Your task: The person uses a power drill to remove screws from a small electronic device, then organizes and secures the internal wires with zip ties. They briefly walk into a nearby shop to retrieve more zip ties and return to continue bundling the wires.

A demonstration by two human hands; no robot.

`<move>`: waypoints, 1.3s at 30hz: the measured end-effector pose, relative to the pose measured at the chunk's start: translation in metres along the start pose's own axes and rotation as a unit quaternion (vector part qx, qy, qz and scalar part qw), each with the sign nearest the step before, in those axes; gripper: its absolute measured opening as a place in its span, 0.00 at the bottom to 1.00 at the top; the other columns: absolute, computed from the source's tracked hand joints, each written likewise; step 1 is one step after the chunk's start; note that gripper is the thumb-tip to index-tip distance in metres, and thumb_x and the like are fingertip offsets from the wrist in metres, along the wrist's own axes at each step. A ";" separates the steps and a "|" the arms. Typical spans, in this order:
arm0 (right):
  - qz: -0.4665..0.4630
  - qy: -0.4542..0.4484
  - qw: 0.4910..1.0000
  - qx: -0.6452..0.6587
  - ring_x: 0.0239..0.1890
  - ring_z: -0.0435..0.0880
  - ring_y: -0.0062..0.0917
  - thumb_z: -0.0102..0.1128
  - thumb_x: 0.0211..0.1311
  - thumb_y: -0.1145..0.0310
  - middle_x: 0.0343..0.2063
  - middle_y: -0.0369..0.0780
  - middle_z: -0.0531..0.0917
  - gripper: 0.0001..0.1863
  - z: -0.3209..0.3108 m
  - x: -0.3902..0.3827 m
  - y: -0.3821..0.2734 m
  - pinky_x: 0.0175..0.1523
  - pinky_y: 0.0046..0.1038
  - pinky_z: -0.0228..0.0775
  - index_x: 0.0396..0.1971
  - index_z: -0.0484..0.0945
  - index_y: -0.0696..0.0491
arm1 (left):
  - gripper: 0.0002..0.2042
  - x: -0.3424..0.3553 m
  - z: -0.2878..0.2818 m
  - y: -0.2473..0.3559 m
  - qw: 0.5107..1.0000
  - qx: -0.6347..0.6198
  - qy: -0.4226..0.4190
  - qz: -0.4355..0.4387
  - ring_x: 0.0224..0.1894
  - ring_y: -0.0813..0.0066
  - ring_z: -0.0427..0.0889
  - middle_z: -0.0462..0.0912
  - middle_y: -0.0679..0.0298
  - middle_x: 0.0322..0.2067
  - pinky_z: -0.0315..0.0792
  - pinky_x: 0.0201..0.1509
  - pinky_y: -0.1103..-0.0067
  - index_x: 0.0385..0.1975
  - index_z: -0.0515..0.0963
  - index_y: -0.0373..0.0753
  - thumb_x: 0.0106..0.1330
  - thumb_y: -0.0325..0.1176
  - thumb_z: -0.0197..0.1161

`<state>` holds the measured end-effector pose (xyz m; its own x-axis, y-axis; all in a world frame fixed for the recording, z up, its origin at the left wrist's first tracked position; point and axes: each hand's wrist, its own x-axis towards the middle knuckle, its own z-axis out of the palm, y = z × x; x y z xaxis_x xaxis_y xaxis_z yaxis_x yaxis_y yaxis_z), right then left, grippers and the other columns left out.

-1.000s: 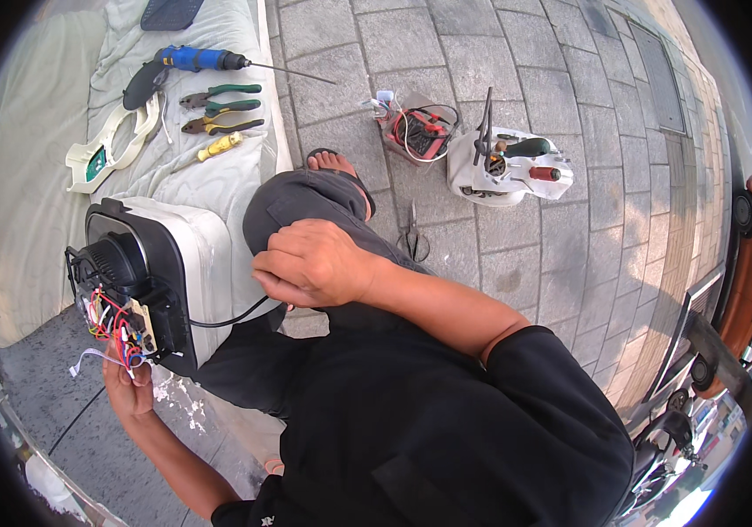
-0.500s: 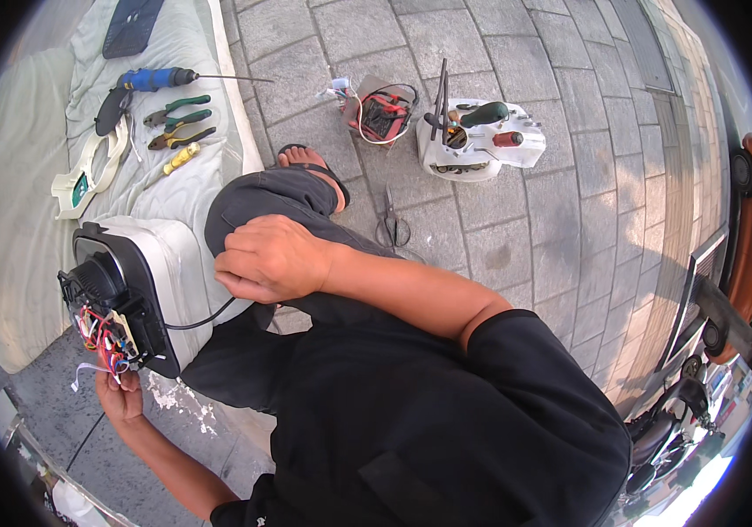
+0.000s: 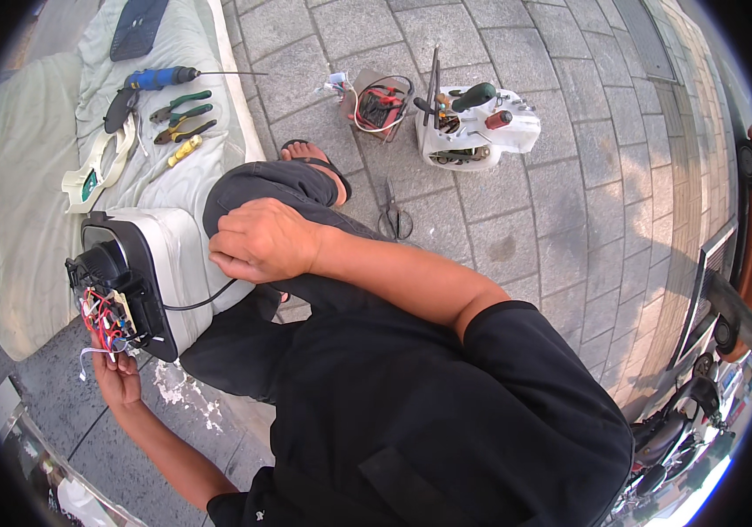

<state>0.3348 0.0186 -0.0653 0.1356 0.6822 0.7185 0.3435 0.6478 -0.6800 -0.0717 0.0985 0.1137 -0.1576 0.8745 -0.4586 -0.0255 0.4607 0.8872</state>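
A white appliance body [image 3: 181, 250] with a black rim lies on its side at the left, beside my thigh. From its open end stick out a black round part [image 3: 102, 268], a circuit board and a tangle of coloured wires [image 3: 104, 318]. My left hand [image 3: 119, 379] is at the lower edge of that tangle, fingertips closed on the wires and partly hidden by them. My right hand [image 3: 263, 241] is curled closed above my leg, gripping a black cable [image 3: 198, 306] that runs to the appliance.
On the pale cushion [image 3: 20, 237] lie a blue drill [image 3: 158, 79], green-handled pliers [image 3: 184, 112], yellow-handled pliers [image 3: 184, 132], a yellow-handled screwdriver [image 3: 184, 151] and a white plastic frame [image 3: 99, 176]. Scissors [image 3: 394, 218], a box of test leads [image 3: 380, 110] and a white tool container [image 3: 481, 132] stand on the paving.
The view has shifted slightly. My left hand has moved a little at the wires; my right hand keeps its grip on the cable.
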 end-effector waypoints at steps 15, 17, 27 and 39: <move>0.060 -0.053 0.984 -0.157 0.43 0.81 0.33 0.72 0.56 0.65 0.32 0.37 0.80 0.08 -0.015 -0.002 -0.016 0.51 0.36 0.70 0.28 0.83 0.52 | 0.22 -0.035 -0.052 -0.084 0.936 0.075 0.322 0.122 0.23 0.82 0.72 0.69 0.74 0.21 0.63 0.27 0.83 0.59 0.78 0.39 0.75 0.48 0.64; 0.065 -0.019 0.983 -0.168 0.50 0.79 0.36 0.71 0.56 0.64 0.39 0.38 0.81 0.10 -0.011 0.000 -0.010 0.58 0.39 0.66 0.35 0.85 0.52 | 0.22 -0.032 -0.075 -0.111 0.916 0.151 0.355 0.112 0.30 0.78 0.77 0.75 0.70 0.26 0.67 0.31 0.79 0.59 0.78 0.36 0.75 0.46 0.63; 0.143 -0.142 0.945 -0.257 0.64 0.72 0.48 0.67 0.58 0.57 0.59 0.48 0.76 0.26 -0.003 -0.001 -0.033 0.68 0.55 0.61 0.55 0.80 0.54 | 0.29 -0.036 -0.083 -0.212 0.990 0.014 0.108 -0.095 0.59 0.58 0.84 0.84 0.56 0.57 0.79 0.62 0.66 0.61 0.77 0.36 0.78 0.55 0.48; 0.107 -0.238 0.921 -0.289 0.72 0.64 0.60 0.59 0.63 0.59 0.66 0.55 0.71 0.25 0.006 -0.017 -0.057 0.69 0.67 0.56 0.56 0.81 0.57 | 0.26 -0.036 -0.059 -0.176 0.979 0.021 0.010 -0.201 0.58 0.55 0.85 0.85 0.55 0.58 0.80 0.62 0.60 0.58 0.80 0.36 0.78 0.51 0.47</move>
<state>0.3068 -0.0281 -0.0394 -0.1185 0.9337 0.3378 0.8121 0.2869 -0.5081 -0.1200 -0.0233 -0.0230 -0.1633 0.6179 -0.7691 -0.0483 0.7736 0.6318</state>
